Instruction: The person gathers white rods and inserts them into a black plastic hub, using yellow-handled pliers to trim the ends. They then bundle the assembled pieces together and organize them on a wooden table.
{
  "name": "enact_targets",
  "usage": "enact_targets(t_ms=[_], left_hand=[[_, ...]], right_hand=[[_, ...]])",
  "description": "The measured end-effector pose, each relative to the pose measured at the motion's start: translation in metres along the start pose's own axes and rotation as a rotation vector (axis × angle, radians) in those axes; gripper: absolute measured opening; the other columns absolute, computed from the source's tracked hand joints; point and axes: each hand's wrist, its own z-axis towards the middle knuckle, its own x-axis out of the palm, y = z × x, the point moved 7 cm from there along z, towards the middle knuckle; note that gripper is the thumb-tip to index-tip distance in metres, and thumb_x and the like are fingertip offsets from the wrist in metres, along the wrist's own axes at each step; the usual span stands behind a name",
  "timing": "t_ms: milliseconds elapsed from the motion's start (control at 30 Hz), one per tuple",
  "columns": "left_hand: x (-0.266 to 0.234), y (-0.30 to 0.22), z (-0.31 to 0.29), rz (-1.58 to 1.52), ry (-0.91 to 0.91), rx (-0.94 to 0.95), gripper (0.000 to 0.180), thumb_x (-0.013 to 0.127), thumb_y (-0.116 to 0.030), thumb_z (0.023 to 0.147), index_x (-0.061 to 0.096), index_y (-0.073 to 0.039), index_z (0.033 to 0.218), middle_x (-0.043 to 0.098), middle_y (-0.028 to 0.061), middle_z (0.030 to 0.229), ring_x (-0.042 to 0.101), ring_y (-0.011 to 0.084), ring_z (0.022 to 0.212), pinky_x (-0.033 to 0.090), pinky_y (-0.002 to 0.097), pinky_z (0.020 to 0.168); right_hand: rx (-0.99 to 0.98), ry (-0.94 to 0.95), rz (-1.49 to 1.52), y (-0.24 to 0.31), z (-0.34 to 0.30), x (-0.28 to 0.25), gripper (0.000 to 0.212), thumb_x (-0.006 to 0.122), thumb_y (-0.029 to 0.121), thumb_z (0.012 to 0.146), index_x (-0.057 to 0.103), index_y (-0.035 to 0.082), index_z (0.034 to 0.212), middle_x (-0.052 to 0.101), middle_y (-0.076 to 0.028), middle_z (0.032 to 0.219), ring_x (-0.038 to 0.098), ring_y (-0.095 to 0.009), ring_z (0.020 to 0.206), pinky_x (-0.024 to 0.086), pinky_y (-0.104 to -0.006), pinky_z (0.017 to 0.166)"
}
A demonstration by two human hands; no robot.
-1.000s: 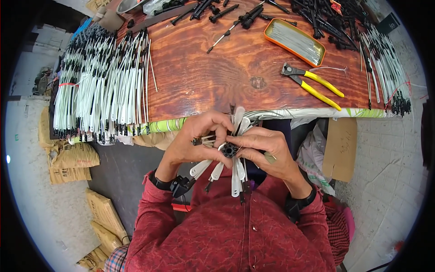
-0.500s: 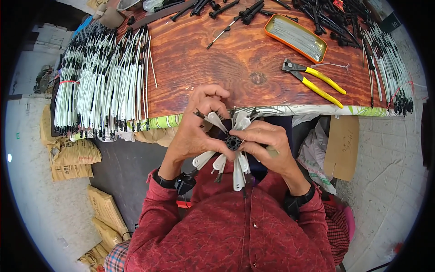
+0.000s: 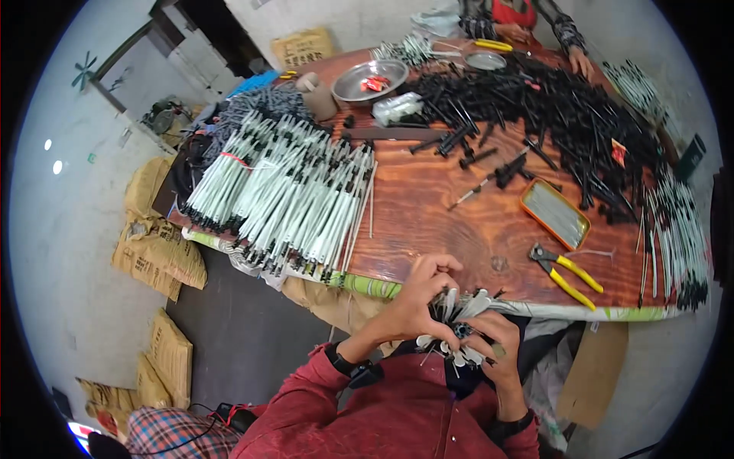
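Both my hands are over my lap at the table's front edge, around a black notched hub [image 3: 462, 330] with white flat-ended ribs [image 3: 475, 303] fanning out from it, like part of an umbrella frame. My left hand [image 3: 422, 300] curls round the ribs on its side, its thumb pressed close to the hub. At the hub's right, my right hand [image 3: 501, 336] pinches with thumb and fingers. Whether a small part or wire sits in that pinch is too small to tell.
Bundled white ribs [image 3: 298, 199] lie left; more ribs [image 3: 677, 237] lie right. Yellow-handled pincers [image 3: 566, 275] and an orange-rimmed tin of thin wires [image 3: 556, 214] are nearby. Beyond are piled black parts [image 3: 550, 115], a metal bowl [image 3: 370, 81] and another person's hand [image 3: 581, 63].
My view has tilted up, bringing the far table and another person's hands into sight. Both hands stay at the hub, with the ribs bunched around it.
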Motion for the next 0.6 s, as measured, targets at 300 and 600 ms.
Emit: enact_targets(t_ms=[300,600], left_hand=[[-0.009,0.022,-0.04,-0.932,-0.044,-0.459,0.058,0.092,-0.039,0.067,0.063,-0.005,0.103,0.061,0.0096,0.107,0.058,0.0235,0.105,0.044,0.0368,0.095],[0.005,0.008,-0.037,-0.581,-0.122,-0.209,0.029,0.081,-0.016,0.075,0.067,-0.004,0.097,0.062,0.008,0.097,0.059,0.0186,0.091,0.047,0.0311,0.082]], right_hand=[[0.001,-0.063,-0.091,-0.001,0.008,-0.005,0.025,0.077,0.004,0.073,0.075,0.001,0.097,0.066,-0.011,0.079,0.065,-0.023,0.071,0.049,-0.0306,0.064],[-0.044,-0.153,-0.046,-0.001,0.006,0.006,0.03,0.078,0.003,0.071,0.075,0.0,0.101,0.069,-0.011,0.083,0.064,-0.023,0.074,0.05,-0.0313,0.067]])
